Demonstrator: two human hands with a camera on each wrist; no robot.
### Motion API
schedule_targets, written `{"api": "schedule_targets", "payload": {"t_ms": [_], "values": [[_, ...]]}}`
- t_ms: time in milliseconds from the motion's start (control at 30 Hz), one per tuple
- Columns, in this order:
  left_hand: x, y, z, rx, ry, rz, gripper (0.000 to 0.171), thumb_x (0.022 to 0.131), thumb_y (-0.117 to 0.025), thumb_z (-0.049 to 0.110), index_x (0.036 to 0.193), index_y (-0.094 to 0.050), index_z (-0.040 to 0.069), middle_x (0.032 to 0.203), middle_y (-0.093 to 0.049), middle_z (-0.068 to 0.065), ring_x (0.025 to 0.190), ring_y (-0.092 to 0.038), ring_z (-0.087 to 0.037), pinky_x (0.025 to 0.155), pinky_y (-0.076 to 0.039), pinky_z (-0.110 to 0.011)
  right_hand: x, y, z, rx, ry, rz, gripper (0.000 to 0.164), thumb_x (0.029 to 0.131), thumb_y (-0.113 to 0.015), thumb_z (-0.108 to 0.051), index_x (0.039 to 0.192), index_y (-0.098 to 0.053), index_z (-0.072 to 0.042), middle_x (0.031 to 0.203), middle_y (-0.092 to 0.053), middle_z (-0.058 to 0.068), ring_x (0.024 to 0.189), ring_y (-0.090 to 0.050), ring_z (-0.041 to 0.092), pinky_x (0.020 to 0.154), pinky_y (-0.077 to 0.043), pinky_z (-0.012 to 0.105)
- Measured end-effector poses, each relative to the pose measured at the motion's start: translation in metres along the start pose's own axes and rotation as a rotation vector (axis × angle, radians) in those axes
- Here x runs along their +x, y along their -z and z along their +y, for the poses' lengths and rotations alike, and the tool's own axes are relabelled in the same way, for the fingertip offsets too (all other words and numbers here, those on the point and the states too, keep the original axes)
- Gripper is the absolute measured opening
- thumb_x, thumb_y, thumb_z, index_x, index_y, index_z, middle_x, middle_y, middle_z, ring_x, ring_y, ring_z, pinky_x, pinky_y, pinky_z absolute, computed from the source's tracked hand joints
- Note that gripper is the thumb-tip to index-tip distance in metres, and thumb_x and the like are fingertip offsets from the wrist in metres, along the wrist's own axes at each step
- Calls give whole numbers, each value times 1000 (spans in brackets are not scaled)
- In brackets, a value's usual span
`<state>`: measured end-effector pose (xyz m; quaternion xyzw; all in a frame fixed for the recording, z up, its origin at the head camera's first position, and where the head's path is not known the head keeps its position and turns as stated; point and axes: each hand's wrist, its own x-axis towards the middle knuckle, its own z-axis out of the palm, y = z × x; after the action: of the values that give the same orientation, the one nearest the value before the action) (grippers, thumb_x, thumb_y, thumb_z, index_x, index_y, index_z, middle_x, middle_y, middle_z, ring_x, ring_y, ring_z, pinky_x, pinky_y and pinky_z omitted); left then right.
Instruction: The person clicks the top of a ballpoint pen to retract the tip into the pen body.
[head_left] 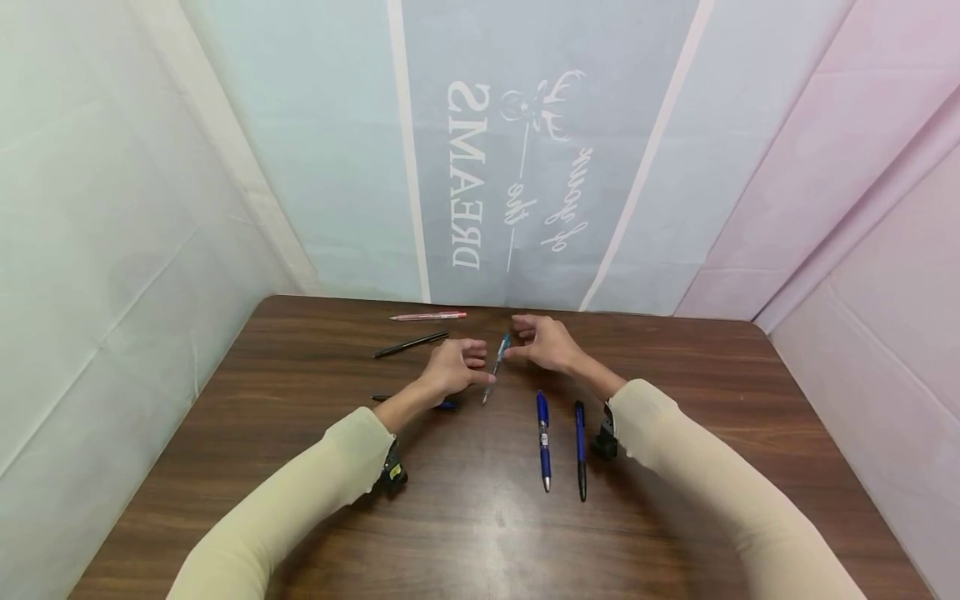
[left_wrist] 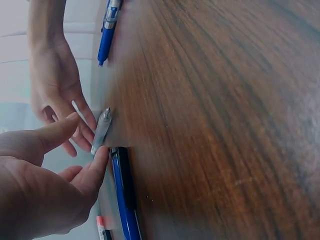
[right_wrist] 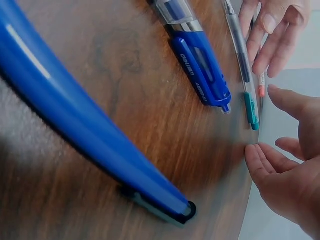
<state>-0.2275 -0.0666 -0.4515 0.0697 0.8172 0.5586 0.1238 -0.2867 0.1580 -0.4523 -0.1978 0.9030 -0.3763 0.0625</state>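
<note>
A clear pen with a teal clip (head_left: 497, 367) lies on the table between the two hands, tip toward the person. Beside its tip end, my left hand (head_left: 452, 367) has its fingers extended, the thumb right at the barrel. Across from it, my right hand (head_left: 551, 344) is held close to the clip end, thumb and fingers spread apart. In the right wrist view, a gap shows between the right fingers and the teal clip. Partly hidden under the left wrist in the head view is a blue and black pen (left_wrist: 125, 195).
Side by side on the right lie a blue gel pen (head_left: 543, 437) and a blue pen with black ends (head_left: 581, 450). Toward the back left are a black pen (head_left: 410, 344) and a red and clear pen (head_left: 429, 316). A printed curtain (head_left: 360, 167) hangs behind the brown table (head_left: 480, 542).
</note>
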Motion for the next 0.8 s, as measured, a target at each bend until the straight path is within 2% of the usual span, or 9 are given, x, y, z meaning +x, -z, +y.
{"api": "schedule_targets", "payload": {"t_ms": [533, 800], "values": [[1, -7, 1, 37, 4, 33, 59, 84, -88, 0, 138, -64, -5, 131, -73, -19, 122, -71, -31, 100, -61, -37, 4, -10, -1, -33, 2, 27, 71, 87, -91, -21, 146, -59, 4, 138, -68, 21, 119, -70, 36, 101, -60, 44], [3, -11, -1, 76, -21, 76, 53, 81, -91, -1, 129, -70, -5, 121, -77, -17, 113, -75, -28, 93, -63, -33, 4, -14, -6, 4, 12, 21, 70, 86, -91, -14, 145, -59, 6, 138, -67, 23, 119, -70, 36, 98, -62, 38]]}}
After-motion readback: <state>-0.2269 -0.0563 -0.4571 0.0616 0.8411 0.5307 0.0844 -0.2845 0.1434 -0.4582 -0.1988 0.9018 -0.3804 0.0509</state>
